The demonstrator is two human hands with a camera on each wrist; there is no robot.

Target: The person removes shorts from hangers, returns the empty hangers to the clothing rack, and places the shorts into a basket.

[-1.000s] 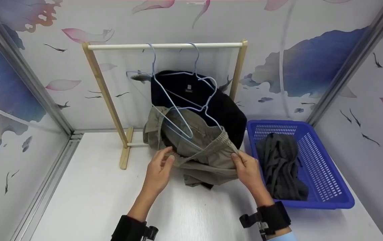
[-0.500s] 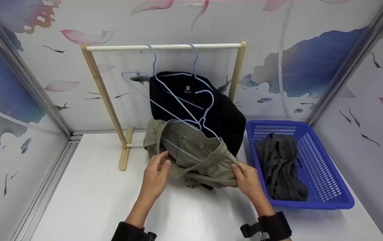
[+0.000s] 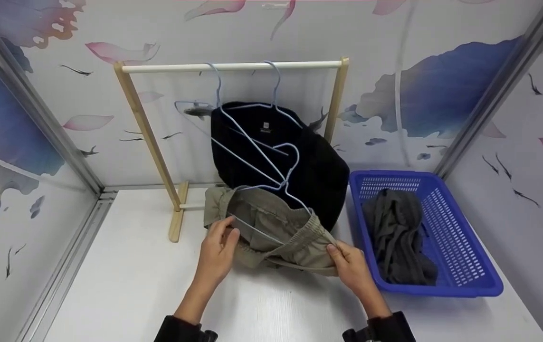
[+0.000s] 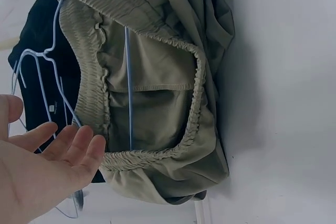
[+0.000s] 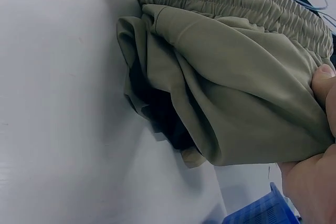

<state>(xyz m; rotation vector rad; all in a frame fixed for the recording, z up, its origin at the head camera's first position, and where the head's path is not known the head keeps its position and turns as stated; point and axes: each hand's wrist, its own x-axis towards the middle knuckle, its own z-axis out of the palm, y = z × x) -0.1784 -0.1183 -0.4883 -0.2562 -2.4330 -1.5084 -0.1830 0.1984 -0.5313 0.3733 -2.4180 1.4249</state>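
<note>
Khaki elastic-waist pants (image 3: pixel 316 251) are held low in front of the rack, the waistband facing up and open. A light blue wire hanger (image 3: pixel 292 169) sits inside the waistband; its hook and neck rise above it and its lower bar crosses the opening. My right hand (image 3: pixel 351 263) pinches the pants at the right side, thumb on the fabric in the right wrist view. At the waistband's left side is my left hand (image 3: pixel 216 251). Its fingers extend loosely in the left wrist view; whether the fingertips touch the fabric I cannot tell.
Behind stands a wood rack with a white bar (image 3: pixel 171 69). On it hang a bare blue hanger (image 3: pixel 252 144), turned askew, and a black top (image 3: pixel 330 164) on another hanger. A blue basket (image 3: pixel 442 289) with a dark grey garment (image 3: pixel 395 237) stands at right.
The pants with their hanger have come down and toward me, away from the bare hanging hanger, whose lower corner was over the waist opening. Both hands have shifted slightly.
</note>
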